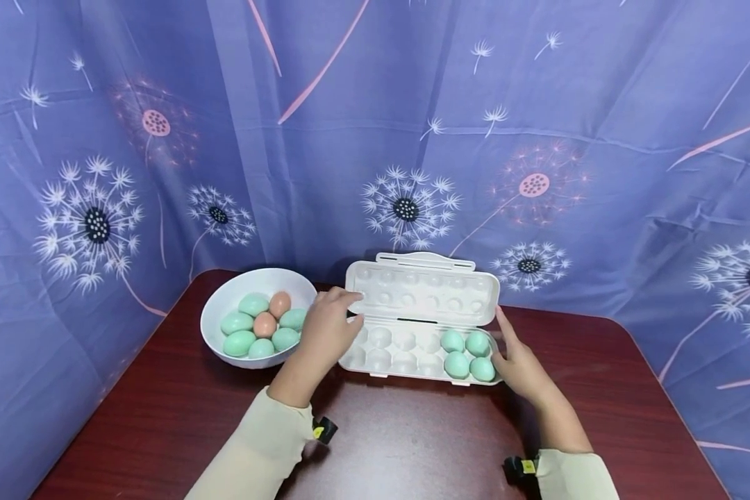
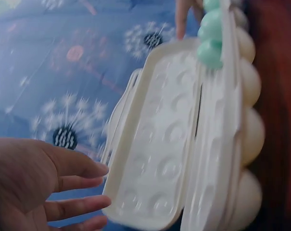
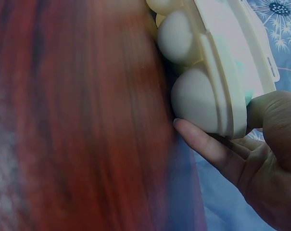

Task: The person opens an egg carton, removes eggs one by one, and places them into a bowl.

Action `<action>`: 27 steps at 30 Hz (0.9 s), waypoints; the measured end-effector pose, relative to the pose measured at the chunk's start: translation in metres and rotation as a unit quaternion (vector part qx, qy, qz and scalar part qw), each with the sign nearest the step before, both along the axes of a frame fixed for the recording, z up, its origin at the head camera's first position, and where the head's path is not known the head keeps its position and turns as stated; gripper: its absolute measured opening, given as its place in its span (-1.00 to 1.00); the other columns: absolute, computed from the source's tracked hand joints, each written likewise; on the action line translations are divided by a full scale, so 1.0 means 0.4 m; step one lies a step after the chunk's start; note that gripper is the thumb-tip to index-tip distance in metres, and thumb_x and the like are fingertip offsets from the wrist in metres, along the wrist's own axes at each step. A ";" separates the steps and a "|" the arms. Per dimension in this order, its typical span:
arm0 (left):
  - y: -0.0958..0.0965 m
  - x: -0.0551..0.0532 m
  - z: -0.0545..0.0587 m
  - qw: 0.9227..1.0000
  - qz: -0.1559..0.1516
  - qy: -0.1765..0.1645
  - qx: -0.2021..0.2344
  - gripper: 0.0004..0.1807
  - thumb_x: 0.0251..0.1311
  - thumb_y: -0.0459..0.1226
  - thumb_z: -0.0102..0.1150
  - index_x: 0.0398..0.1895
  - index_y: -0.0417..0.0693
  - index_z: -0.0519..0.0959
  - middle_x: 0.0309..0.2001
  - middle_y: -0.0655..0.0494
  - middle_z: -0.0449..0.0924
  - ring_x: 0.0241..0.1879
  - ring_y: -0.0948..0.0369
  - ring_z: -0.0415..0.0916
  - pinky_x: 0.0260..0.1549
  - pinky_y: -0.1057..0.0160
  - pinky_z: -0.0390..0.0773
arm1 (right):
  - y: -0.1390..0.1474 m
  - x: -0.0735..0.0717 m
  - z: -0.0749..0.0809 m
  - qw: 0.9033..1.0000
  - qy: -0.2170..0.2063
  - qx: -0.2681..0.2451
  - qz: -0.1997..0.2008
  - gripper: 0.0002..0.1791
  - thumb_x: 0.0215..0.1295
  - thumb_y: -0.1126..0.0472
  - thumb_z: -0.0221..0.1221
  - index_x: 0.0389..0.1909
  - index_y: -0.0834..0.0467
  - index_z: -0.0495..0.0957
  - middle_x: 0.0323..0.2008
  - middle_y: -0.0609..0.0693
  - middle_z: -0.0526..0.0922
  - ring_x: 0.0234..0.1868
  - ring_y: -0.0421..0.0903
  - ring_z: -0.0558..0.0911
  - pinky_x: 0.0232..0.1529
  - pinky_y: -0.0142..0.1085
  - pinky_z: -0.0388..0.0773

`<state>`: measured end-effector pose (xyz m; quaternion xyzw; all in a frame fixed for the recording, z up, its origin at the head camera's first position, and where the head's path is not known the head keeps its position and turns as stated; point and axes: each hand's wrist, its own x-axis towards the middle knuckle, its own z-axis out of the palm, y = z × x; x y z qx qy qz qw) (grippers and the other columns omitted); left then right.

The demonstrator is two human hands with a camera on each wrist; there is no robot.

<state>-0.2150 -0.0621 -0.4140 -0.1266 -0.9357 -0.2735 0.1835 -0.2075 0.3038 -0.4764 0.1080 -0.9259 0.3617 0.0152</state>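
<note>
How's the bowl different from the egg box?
The bowl is round, while the egg box is long with an open lid.
The bowl has brown eggs and green eggs bunched together; the egg box has four green eggs, sitting in separate cups.
The bowl is farther left on the table than the egg box.
Both look whitish, and both hold green eggs.

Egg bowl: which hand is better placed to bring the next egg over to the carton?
The left, I'd judge. The left hand is beside the bowl, between it and the carton, and appears to hold nothing. The right hand touches the carton's far end, past four eggs.
</note>
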 end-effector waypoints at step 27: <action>0.315 0.077 -0.064 0.974 -0.168 -0.024 -0.151 -0.61 0.25 -0.06 0.30 0.14 0.13 0.67 0.01 0.17 0.66 -0.06 0.18 0.60 -0.04 0.29 0.59 | 0.001 -0.002 -0.004 1.000 -0.005 -0.001 -0.007 0.00 0.32 0.48 0.00 0.65 0.03 -0.31 0.25 0.34 0.54 -0.20 -0.05 0.59 -0.26 -0.41 0.49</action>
